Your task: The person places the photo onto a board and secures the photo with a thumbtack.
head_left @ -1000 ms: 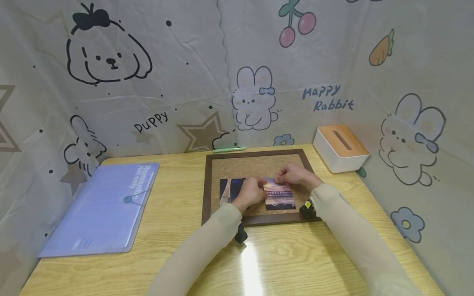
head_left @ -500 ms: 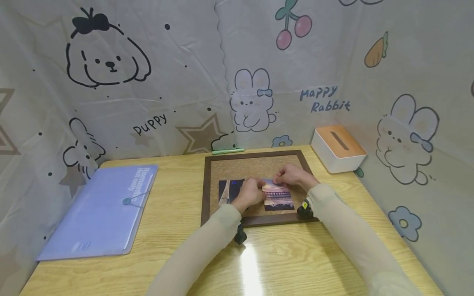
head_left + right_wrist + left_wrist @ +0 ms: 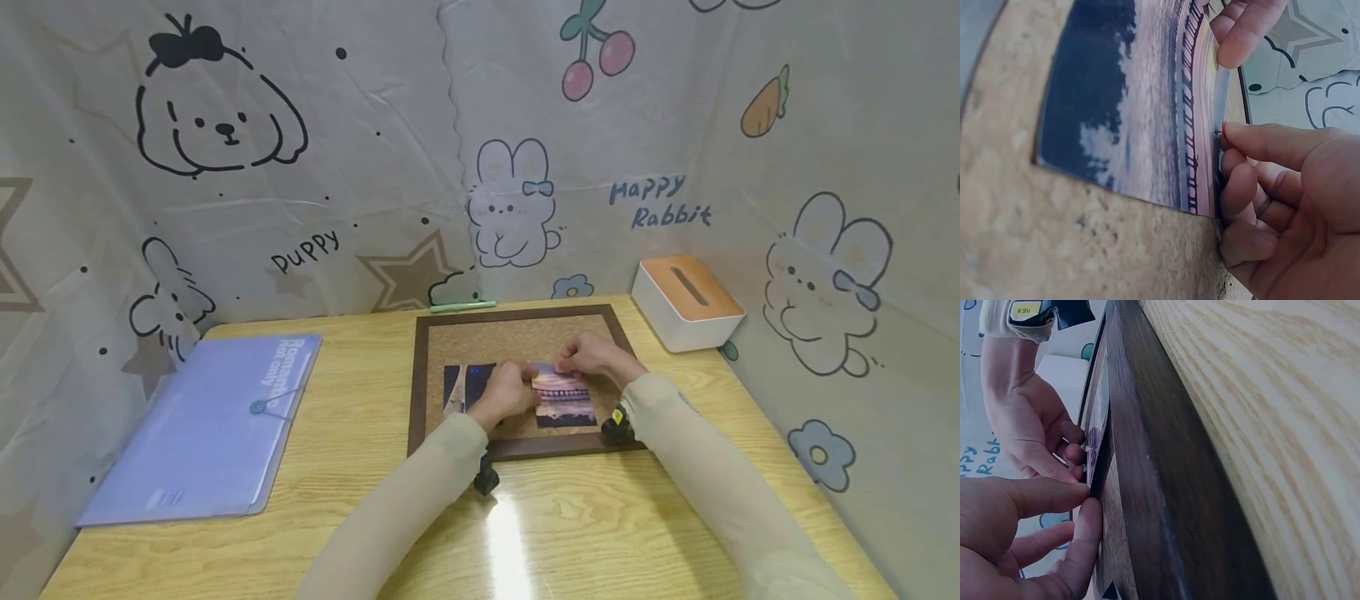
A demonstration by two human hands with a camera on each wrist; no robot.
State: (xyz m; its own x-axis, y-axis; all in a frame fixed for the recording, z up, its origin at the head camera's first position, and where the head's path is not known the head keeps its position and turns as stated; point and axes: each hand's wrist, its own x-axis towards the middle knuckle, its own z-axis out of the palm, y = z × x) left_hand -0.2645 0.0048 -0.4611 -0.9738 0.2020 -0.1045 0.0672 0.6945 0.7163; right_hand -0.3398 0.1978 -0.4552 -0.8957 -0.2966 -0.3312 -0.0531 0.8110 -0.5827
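A sunset photo (image 3: 564, 406) lies on the cork board (image 3: 510, 333), with a pier-like row across its middle. My left hand (image 3: 507, 392) pinches the photo's left edge between thumb and forefinger, as the left wrist view shows. At the photo's top edge my right hand (image 3: 595, 354) holds a red-headed pin (image 3: 1224, 127) between thumb and forefinger. The pin's thin shaft points at the photo; whether its tip has gone in I cannot tell. Beside my left hand lies a darker photo (image 3: 456, 387), partly covered by that hand.
A dark wooden frame (image 3: 525, 448) edges the board. Behind it a green pen (image 3: 463, 306) lies on the table. A white tissue box (image 3: 688, 302) with a wood-coloured lid stands at the back right. On the left is a blue document folder (image 3: 202, 425). Patterned sheets enclose the table.
The head view has shifted slightly. Both hands keep their places at the photo, with no clear movement.
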